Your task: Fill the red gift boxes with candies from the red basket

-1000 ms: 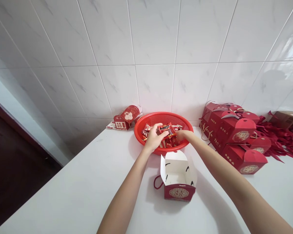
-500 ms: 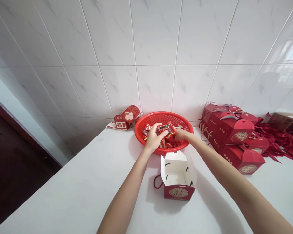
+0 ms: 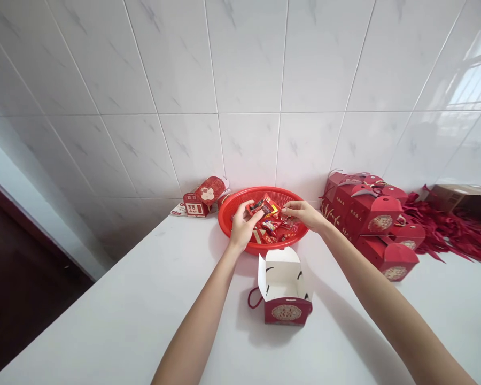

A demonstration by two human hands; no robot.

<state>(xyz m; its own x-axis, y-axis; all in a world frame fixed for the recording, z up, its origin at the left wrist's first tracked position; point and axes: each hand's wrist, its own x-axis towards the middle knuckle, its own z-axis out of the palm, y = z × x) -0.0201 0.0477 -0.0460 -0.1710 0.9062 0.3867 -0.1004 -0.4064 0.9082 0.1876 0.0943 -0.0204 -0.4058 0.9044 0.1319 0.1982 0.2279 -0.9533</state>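
Left of the open box (image 3: 287,313), the left forearm (image 3: 206,305) is bare, slim and smooth, narrowing evenly to a thin wrist (image 3: 234,247). Right of the box, the right forearm (image 3: 371,275) is bare too, broader at its near end. Beyond the box, the left hand (image 3: 242,225) and right hand (image 3: 308,215) are bare, with slender fingers (image 3: 294,205); the nails are too small to make out.

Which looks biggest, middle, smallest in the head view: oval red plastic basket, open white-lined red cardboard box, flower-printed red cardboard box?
1. Red basket
2. Open box, though nearness to the camera enlarges it
3. Flower-printed box
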